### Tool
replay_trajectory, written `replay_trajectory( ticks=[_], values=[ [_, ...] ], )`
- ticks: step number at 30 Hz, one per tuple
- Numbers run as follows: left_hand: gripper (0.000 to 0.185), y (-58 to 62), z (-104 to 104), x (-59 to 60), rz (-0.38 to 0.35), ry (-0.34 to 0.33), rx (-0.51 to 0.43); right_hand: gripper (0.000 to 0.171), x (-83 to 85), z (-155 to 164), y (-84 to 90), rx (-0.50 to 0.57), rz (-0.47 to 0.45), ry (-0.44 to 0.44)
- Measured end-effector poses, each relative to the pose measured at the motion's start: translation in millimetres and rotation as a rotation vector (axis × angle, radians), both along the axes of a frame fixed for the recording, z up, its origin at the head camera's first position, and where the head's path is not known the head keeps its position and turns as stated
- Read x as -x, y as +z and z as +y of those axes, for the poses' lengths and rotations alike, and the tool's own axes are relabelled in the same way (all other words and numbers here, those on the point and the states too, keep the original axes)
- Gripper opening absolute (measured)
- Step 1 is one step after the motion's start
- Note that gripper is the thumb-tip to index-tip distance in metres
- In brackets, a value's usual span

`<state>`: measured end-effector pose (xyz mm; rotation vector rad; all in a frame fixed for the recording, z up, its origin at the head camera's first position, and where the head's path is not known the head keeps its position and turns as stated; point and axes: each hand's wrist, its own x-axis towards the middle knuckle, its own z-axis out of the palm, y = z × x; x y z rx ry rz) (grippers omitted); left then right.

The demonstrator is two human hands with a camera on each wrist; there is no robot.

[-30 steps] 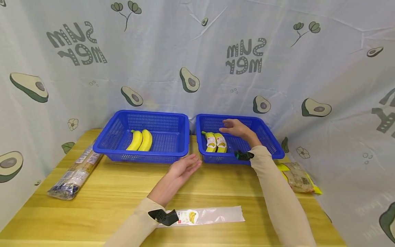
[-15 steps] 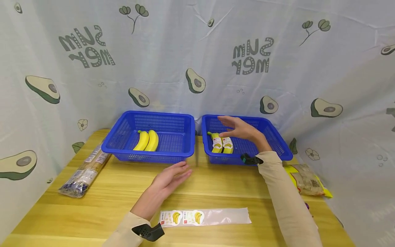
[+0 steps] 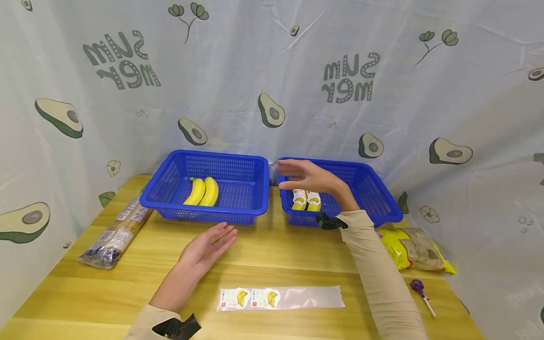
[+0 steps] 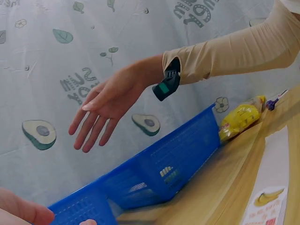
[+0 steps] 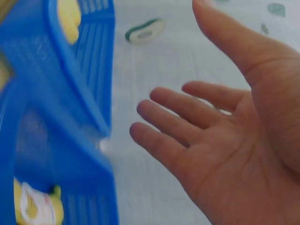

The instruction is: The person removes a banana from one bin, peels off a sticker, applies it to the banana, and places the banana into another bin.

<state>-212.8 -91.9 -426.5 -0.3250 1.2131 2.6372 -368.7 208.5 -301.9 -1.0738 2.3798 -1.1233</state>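
Note:
My right hand hovers over the right blue basket, its fingers extended and holding nothing; the right wrist view shows the bare palm. Below it in that basket lie two bananas with white stickers, partly hidden by the hand. Two plain bananas lie side by side in the left blue basket. In front of that basket, my left hand is held above the table with loosely straight fingers and nothing in it. Nearer me lies a clear strip with two banana stickers.
A long clear-wrapped package lies at the table's left. To the right are a yellow bag and a purple lollipop. A patterned curtain hangs behind the baskets.
My right hand has moved left over the right basket, across the stickered bananas. The left hand has drawn back left and toward me, uncovering both stickers on the strip. The lollipop has come into view.

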Motion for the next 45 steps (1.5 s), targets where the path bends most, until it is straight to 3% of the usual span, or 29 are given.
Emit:
replay_trajectory(
  ticks=[5, 13, 17, 21, 23, 28, 31, 39, 45],
  values=[
    [0.054, -0.9, -20, -1.6, -0.030, 0.069, 0.012, 0.070, 4.9, -22, 0.1, -0.002, 0.016, 0.024],
    [0.046, 1.6, -49, -0.7, -0.030, 0.141, 0.003, 0.067, 20.4, -55, -0.5, 0.027, -0.037, 0.045],
    [0.043, 7.9, -68, 2.8, -0.046, 0.195, -0.038, 0.065, 27.0, -74, -1.2, 0.033, -0.073, 0.028],
    [0.028, 14.5, -88, 10.4, -0.116, 0.263, -0.129, 0.065, 35.5, -92, -4.3, 0.052, -0.119, 0.011],
    [0.032, 17.9, -97, 15.3, -0.156, 0.293, -0.170, 0.065, 39.6, -98, -6.8, 0.053, -0.134, -0.007],
    [0.066, 25.3, -120, 24.7, -0.196, 0.332, -0.238, 0.064, 48.0, -114, -13.6, 0.058, -0.152, -0.040],
    [0.074, 27.6, -132, 26.1, -0.218, 0.358, -0.301, 0.064, 52.1, -125, -16.9, 0.066, -0.174, -0.051],
    [0.068, 28.5, -154, 29.3, -0.260, 0.402, -0.431, 0.064, 69.5, -153, -32.3, 0.099, -0.245, -0.053],
    [0.062, 33.4, -169, 37.5, -0.282, 0.368, -0.451, 0.068, 78.1, -166, -39.0, 0.104, -0.284, -0.076]
  ],
)
